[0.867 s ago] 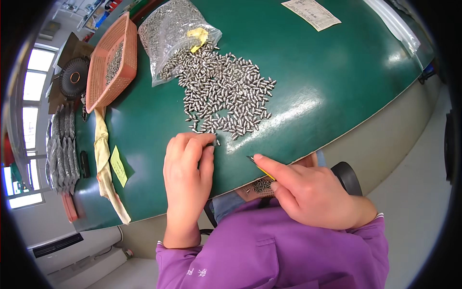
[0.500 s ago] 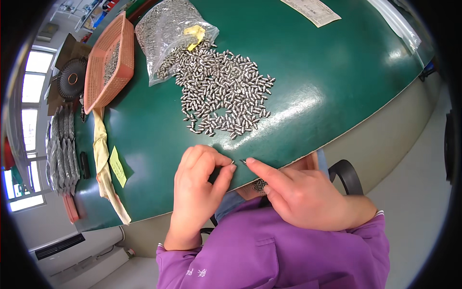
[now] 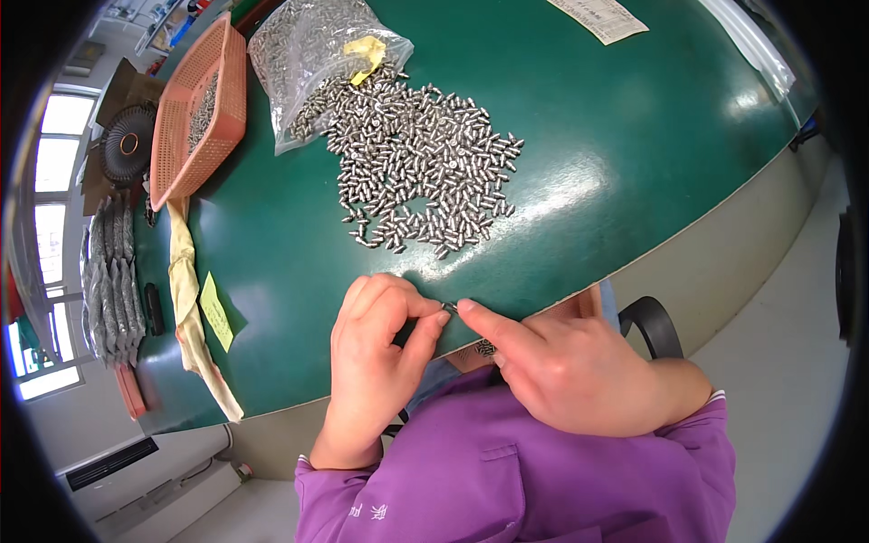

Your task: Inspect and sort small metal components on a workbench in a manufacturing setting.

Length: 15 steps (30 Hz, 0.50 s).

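Observation:
My left hand (image 3: 378, 330) is closed in a pinch, thumb against forefinger, just above the near edge of the green table (image 3: 299, 271). At its fingertips is a tiny metal part (image 3: 450, 308), mostly hidden. My right hand (image 3: 575, 366) meets it from the right, forefinger stretched to the part and the other fingers curled under; what it grips is too small to make out. Beyond both hands spreads a pile of small silver metal pieces with pointed ends (image 3: 425, 163). They spill from a clear plastic bag (image 3: 299, 77) with a yellow tag.
At the left stand a pink perforated basket (image 3: 231, 122) with more metal pieces and a black fan (image 3: 127, 145). Nearby lie a yellowish cloth strip (image 3: 186, 299), a green note (image 3: 215, 312), a black marker (image 3: 153, 309) and stacked filled bags (image 3: 113, 281). Below my hands sits a container of pieces (image 3: 484, 348).
My fingertips have come together, closing the small gap between them at the metal part. The view has shifted slightly, and the pile looks the same.

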Each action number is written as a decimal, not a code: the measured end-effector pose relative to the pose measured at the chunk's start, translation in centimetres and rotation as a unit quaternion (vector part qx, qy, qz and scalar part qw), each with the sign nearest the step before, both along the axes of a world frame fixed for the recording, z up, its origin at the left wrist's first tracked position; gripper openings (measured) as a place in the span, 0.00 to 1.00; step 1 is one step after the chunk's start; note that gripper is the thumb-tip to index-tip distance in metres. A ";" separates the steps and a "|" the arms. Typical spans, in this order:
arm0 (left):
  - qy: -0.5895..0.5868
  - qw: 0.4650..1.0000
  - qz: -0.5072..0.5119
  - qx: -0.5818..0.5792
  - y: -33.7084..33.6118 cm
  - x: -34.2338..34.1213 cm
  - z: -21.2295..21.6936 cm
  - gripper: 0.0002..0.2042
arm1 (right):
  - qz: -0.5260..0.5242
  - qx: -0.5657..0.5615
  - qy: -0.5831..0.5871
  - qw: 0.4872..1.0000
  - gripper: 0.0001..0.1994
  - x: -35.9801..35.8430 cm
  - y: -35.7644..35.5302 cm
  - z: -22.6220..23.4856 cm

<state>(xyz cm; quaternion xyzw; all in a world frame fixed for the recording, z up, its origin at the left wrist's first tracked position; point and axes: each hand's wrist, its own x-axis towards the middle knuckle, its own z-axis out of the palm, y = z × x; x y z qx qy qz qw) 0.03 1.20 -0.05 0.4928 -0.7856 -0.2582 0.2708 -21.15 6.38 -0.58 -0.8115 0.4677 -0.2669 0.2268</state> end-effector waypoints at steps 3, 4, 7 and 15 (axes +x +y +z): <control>0.000 1.000 -0.003 0.004 -0.1 0.0 0.0 0.08 | 0.028 0.031 0.005 0.999 0.28 -0.2 -0.3 0.2; 0.001 1.000 -0.006 0.001 -0.1 0.1 -0.1 0.08 | 0.043 0.041 0.002 0.998 0.29 -0.2 -0.3 0.2; 0.003 1.000 -0.001 0.006 0.0 0.1 0.0 0.08 | 0.049 0.052 0.004 0.997 0.30 -0.2 -0.4 0.6; 0.003 1.000 0.003 -0.010 0.0 -0.1 -0.3 0.09 | 0.014 0.069 -0.065 0.995 0.26 -0.2 0.0 -0.3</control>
